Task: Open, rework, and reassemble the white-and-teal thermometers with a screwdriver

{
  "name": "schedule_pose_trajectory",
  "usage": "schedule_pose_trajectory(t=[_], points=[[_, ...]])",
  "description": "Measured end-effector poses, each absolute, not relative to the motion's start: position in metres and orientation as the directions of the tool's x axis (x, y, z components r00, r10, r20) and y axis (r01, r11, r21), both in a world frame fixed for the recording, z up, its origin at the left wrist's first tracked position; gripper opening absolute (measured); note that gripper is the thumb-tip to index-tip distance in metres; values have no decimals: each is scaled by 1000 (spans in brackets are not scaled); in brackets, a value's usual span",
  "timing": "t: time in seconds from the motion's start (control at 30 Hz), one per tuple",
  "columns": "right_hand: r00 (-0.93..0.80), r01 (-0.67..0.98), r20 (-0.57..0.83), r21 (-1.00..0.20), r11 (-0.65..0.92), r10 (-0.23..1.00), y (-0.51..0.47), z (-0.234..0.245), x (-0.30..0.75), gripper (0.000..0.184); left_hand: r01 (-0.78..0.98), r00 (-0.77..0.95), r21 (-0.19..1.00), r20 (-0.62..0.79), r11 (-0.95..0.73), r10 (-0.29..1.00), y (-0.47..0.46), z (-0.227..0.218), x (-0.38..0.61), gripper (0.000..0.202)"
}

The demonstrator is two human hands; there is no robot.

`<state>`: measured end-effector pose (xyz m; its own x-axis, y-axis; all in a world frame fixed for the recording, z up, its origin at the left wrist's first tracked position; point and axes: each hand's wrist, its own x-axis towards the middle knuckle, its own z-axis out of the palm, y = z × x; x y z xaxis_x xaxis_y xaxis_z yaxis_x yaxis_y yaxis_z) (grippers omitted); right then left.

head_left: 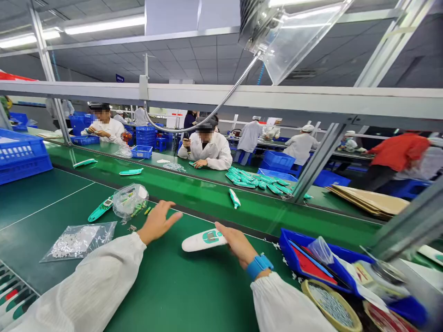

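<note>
My right hand [237, 243] holds a white thermometer-like device with a teal face [203, 240] just above the green table, fingers closed round its right end. My left hand [157, 221] hovers open over the table, fingers stretched toward the conveyor, close to a clear bag of small green parts [130, 199]. A teal device [100, 210] lies left of that bag. A flat bag of tiny white parts [78, 240] rests further left. A blue band [259, 265] is on my right wrist.
A green conveyor [194, 184] carries single teal devices and a pile of them [258, 180]. A blue bin [313, 260] with tools and a round dish of screws [330, 306] sit at right. Blue crates stand at left. Several workers in white coats sit opposite.
</note>
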<state>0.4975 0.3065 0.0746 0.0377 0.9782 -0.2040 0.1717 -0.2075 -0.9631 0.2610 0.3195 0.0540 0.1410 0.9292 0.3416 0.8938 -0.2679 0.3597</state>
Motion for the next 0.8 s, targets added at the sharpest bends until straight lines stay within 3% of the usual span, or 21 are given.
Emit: schedule_pose_trajectory(t=[0.1, 0.2, 0.3, 0.4, 0.47, 0.53, 0.63, 0.7, 0.8], points=[[0, 247, -187, -952, -181, 982, 288, 92, 507, 42, 610, 548, 488, 310, -625, 777, 285, 57, 312, 72], [15, 300, -210, -932, -204, 978, 255, 103, 529, 45, 427, 669, 631, 261, -647, 696, 258, 55, 351, 65], [78, 398, -146, -902, -165, 986, 210, 112, 573, 44, 314, 606, 827, 203, -465, 770, 245, 52, 370, 48], [180, 683, 49, -725, -89, 982, 163, 117, 629, 42, 140, 602, 989, -124, 48, 789, 242, 48, 378, 45], [136, 895, 169, -443, -48, 976, 137, 113, 662, 29, 11, 675, 917, -301, 399, 673, 238, 42, 384, 44], [-68, 992, 225, -89, 90, 972, 118, 100, 685, 23, -106, 724, 780, -364, 616, 586, 232, 37, 393, 39], [-467, 857, 196, 338, 388, 862, 104, 72, 692, 49, -216, 717, 621, -423, 754, 554, 222, 29, 405, 33], [-633, 724, 141, 455, 518, 761, 105, 56, 683, 53, -258, 705, 569, -442, 781, 554, 217, 26, 410, 31], [-723, 639, 96, 469, 609, 684, 111, 49, 667, 36, -290, 728, 534, -415, 794, 545, 217, 25, 410, 29]])
